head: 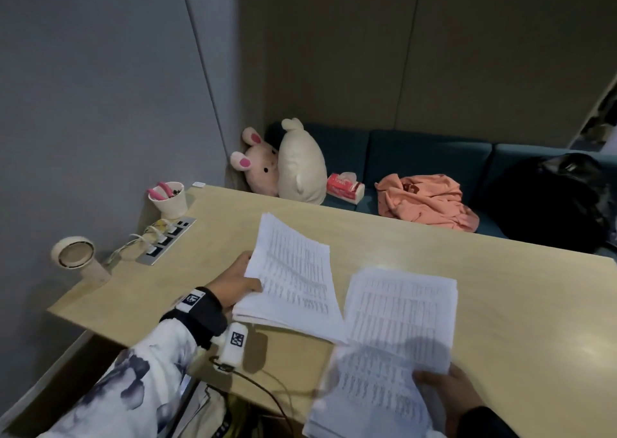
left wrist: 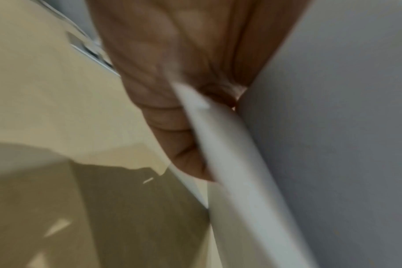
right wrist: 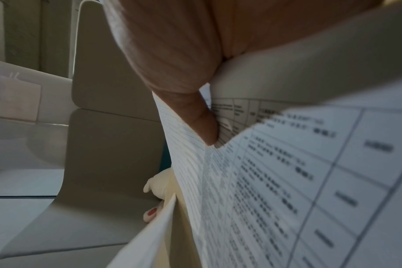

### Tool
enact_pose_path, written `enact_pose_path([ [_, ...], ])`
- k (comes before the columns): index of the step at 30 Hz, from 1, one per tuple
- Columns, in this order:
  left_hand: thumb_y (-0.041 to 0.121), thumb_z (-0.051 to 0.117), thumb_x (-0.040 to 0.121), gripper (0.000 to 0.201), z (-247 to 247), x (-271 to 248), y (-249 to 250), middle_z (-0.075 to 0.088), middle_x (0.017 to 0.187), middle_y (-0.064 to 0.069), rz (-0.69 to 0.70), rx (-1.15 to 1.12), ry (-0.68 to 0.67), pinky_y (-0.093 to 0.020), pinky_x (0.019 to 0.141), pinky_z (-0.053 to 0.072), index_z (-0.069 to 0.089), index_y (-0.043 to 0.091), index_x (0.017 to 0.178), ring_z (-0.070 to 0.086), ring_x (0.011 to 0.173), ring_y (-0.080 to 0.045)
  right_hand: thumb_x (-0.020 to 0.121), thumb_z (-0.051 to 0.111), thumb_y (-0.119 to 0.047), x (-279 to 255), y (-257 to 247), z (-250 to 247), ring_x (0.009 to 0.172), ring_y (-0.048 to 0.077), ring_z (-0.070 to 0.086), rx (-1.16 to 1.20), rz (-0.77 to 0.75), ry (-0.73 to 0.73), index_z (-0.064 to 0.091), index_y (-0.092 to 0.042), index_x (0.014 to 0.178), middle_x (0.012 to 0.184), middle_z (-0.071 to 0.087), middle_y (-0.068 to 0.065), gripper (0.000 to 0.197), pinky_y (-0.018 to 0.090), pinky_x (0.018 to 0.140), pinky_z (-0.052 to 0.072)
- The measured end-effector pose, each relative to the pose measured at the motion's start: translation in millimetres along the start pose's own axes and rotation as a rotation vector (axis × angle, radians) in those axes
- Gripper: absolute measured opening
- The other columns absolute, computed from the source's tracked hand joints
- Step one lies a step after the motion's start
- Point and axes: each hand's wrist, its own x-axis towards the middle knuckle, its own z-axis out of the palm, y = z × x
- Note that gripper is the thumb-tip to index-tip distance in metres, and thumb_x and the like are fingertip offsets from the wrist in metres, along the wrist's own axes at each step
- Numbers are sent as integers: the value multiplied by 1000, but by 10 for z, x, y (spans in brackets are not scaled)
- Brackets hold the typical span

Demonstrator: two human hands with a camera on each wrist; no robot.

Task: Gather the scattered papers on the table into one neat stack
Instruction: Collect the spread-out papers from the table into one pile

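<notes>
I see a cup (head: 168, 201) holding pink pliers (head: 160, 191). My left hand (head: 233, 282) grips 1 paper stack (head: 293, 270), long axis pointing away; right hand (head: 444, 391) pinches another stack (head: 397, 330) over the surface (head: 500, 304).

Dim, soft light overall; a glare patch sat on the table (head: 594, 350), both wrist views smeared with blur, edges bowed.

Matt white printed paper sheets (head: 293, 280); smooth, faintly glossy pale wood-look table (head: 500, 287); brushed metal socket strip (head: 167, 240) beyond left hand (head: 233, 284).
</notes>
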Motion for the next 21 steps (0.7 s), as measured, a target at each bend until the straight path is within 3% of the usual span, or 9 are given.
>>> enact_pose_path([
  [4,-4,62,69,80,303,-90,244,64,129,-7,154,-190,-115,-36,78,60,39,23,141,71,102,-20,78,65,22,-46,-31,-25,83,44,71,77,42,-20,69,10,101,85,77,29,27,49,71,61],
  [7,-1,66,69,82,574,-166,134,64,129,-6,160,-234,-194,-37,79,61,38,27,141,71,106,-24,81,61,21,-3,-53,-50,94,50,70,101,44,-36,66,14,108,101,72,35,28,53,81,56],
  [11,5,70,69,86,1061,-167,-450,58,137,-8,54,-37,-288,-46,99,55,32,26,143,59,126,-33,81,56,16,-3,-93,-83,81,38,54,114,20,-44,57,23,92,88,59,27,13,46,72,44],
  [13,15,72,70,78,1295,-182,-744,62,132,-6,-56,29,-254,-45,102,54,39,22,140,62,121,-28,77,54,7,11,-83,-88,78,34,47,118,22,-38,59,8,88,86,50,23,13,43,71,39],
  [15,30,79,69,70,1461,-185,-963,67,126,-4,-134,74,-165,-44,104,53,50,19,132,67,112,-22,79,52,2,28,-60,-103,74,31,50,115,21,-33,58,6,86,83,52,21,10,42,66,41],
  [18,28,80,80,51,1649,-209,-1017,70,122,1,-115,162,-74,-32,95,55,56,18,124,69,108,-16,91,57,-10,10,-52,-120,85,36,70,124,-17,-28,68,7,96,93,75,22,21,46,80,53],
  [21,17,68,82,52,1800,-271,-914,68,121,4,-47,320,-98,-26,90,52,52,27,130,66,110,-17,95,65,-32,-9,-56,-81,96,40,75,162,-47,-52,73,-4,106,102,81,17,31,56,93,56],
])
